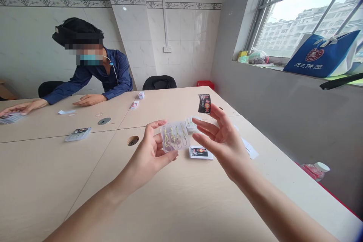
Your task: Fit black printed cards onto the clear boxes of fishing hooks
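My left hand (151,153) holds a small clear plastic box (174,137) with several gold fish hooks inside, gripped between thumb and fingers above the table. My right hand (224,140) is raised beside the box with fingers spread apart. A small black printed label (204,103) sticks up at its fingertips, seemingly stuck to or pinched at the upper fingers. Beneath the hands a stack of black printed cards (200,152) lies on the light wooden table (181,204). Another clear box (191,124) lies just behind the held one.
A person in a blue shirt sits at the far left with both hands on the table. A small box (78,134), a metal cap (104,121) and a cable hole (133,140) are on the table. A blue bag (321,56) stands on the windowsill; a bottle (314,170) lies at right.
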The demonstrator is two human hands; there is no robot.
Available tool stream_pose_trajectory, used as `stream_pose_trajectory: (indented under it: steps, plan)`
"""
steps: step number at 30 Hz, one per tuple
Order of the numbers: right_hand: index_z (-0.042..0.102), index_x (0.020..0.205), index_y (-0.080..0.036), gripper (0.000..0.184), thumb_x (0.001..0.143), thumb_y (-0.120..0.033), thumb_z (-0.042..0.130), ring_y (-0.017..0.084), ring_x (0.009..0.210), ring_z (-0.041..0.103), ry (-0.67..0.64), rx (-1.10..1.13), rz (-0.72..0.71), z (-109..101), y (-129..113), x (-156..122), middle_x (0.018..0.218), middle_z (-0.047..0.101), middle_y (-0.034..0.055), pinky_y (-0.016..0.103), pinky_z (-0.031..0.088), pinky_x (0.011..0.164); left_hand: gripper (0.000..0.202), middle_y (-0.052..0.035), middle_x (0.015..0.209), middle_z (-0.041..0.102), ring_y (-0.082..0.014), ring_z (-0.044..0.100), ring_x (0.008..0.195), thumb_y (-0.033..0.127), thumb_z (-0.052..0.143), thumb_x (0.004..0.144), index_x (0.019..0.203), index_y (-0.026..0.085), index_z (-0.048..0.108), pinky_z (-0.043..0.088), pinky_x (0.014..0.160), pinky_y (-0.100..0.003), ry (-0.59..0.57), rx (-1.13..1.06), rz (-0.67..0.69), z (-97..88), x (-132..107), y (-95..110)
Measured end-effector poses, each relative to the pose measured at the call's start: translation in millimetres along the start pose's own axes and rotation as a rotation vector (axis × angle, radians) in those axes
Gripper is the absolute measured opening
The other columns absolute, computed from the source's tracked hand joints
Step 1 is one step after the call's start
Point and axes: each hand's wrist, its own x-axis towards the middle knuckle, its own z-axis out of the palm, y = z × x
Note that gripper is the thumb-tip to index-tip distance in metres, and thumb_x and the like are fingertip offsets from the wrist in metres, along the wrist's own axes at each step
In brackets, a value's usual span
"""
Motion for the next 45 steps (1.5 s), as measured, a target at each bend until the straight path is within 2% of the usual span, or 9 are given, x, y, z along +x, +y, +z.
stream_pose_trajectory:
  steps: [6, 10, 12, 16, 22, 27, 36, 41, 45]
  plan:
    - [0.038, 0.141, -0.039, 0.077, 0.076, -0.028, 0.078, 0.027, 0.126, 0.053, -0.079, -0.048, -0.02, 8.4, 3.8, -5.9, 0.154, 0.03, 0.0024, 0.045, 0.046, 0.105, 0.049, -0.0009, 0.09, 0.067, -0.0146, 0.067, 0.074, 0.021, 0.061, 0.086, 0.128, 0.029, 0.037, 0.058, 0.077, -0.036, -0.192, -0.061, -0.116, 4.7, -5.1, 9.6]
    - [0.039, 0.14, -0.039, 0.073, 0.077, -0.031, 0.077, 0.03, 0.121, 0.055, -0.097, 0.026, 0.057, 13.2, 11.7, -7.8, 0.151, 0.036, 0.0037, 0.04, 0.06, 0.079, 0.041, -0.0023, 0.096, 0.069, -0.0177, 0.07, 0.082, 0.023, 0.055, 0.091, 0.128, 0.031, 0.039, 0.059, 0.081, -0.04, -0.219, -0.109, -0.09, 13.9, -11.8, 12.1]
    - [0.039, 0.14, -0.038, 0.073, 0.078, -0.03, 0.075, 0.03, 0.113, 0.06, -0.094, 0.048, 0.099, 14.8, 12.6, -8.6, 0.145, 0.045, 0.0054, 0.037, 0.061, 0.067, 0.042, -0.0035, 0.101, 0.069, -0.0192, 0.069, 0.091, 0.024, 0.053, 0.092, 0.13, 0.032, 0.037, 0.058, 0.084, -0.042, -0.213, -0.141, -0.069, 18.5, -14.1, 11.3]
    - [0.039, 0.141, -0.037, 0.075, 0.076, -0.03, 0.077, 0.03, 0.106, 0.064, -0.056, 0.026, 0.096, 15.6, 11.0, -8.9, 0.136, 0.055, 0.0058, 0.038, 0.06, 0.067, 0.047, -0.0017, 0.097, 0.069, -0.0179, 0.068, 0.091, 0.025, 0.054, 0.092, 0.134, 0.033, 0.033, 0.058, 0.085, -0.042, -0.198, -0.17, -0.057, 21.6, -15.0, 8.9]
    - [0.04, 0.14, -0.037, 0.076, 0.075, -0.032, 0.079, 0.024, 0.1, 0.063, -0.071, -0.027, 0.015, 13.9, 13.9, -7.6, 0.152, 0.035, 0.0029, 0.037, 0.06, 0.073, 0.027, 0.0001, 0.095, 0.066, -0.0154, 0.064, 0.086, 0.035, 0.055, 0.092, 0.119, 0.033, 0.053, 0.056, 0.077, -0.031, -0.035, 0.176, 0.115, 8.4, -9.2, 5.5]
    - [0.038, 0.141, -0.038, 0.075, 0.078, -0.033, 0.077, 0.024, 0.102, 0.062, -0.098, -0.106, -0.004, 14.3, 15.1, -8.4, 0.153, 0.033, 0.0027, 0.038, 0.06, 0.074, 0.011, 0.0, 0.1, 0.055, -0.0123, 0.058, 0.084, 0.034, 0.062, 0.088, 0.097, 0.031, 0.068, 0.051, 0.078, -0.027, 0.062, 0.353, 0.281, -1.7, -6.0, 5.7]
    - [0.035, 0.143, -0.039, 0.08, 0.076, -0.033, 0.078, 0.024, 0.103, 0.063, -0.117, -0.14, -0.013, 13.6, 15.9, -8.8, 0.153, 0.031, 0.002, 0.036, 0.063, 0.067, 0.025, 0.0029, 0.074, 0.048, -0.0131, 0.049, 0.072, 0.04, 0.048, 0.095, 0.076, 0.023, 0.051, 0.04, 0.071, -0.026, 0.06, 0.257, 0.173, -7.8, -3.8, 9.8]
    - [0.035, 0.143, -0.041, 0.081, 0.076, -0.031, 0.079, 0.025, 0.102, 0.064, -0.101, -0.167, -0.038, 10.8, 16.3, -7.3, 0.154, 0.03, 0.0019, 0.037, 0.063, 0.063, 0.041, 0.004, 0.062, 0.047, -0.0125, 0.047, 0.062, 0.043, 0.036, 0.098, 0.064, 0.021, 0.042, 0.037, 0.072, -0.028, 0.12, 0.457, 0.136, -16.3, 1.2, 4.0]
    - [0.035, 0.143, -0.042, 0.078, 0.078, -0.028, 0.076, 0.025, 0.103, 0.064, -0.11, -0.145, -0.051, 9.8, 15.8, -6.2, 0.154, 0.03, 0.0023, 0.037, 0.063, 0.065, 0.026, 0.0024, 0.071, 0.064, -0.0144, 0.057, 0.07, 0.045, 0.057, 0.088, 0.077, 0.022, 0.06, 0.041, 0.072, -0.028, 0.042, 0.396, 0.03, -14.7, 4.9, -0.4]
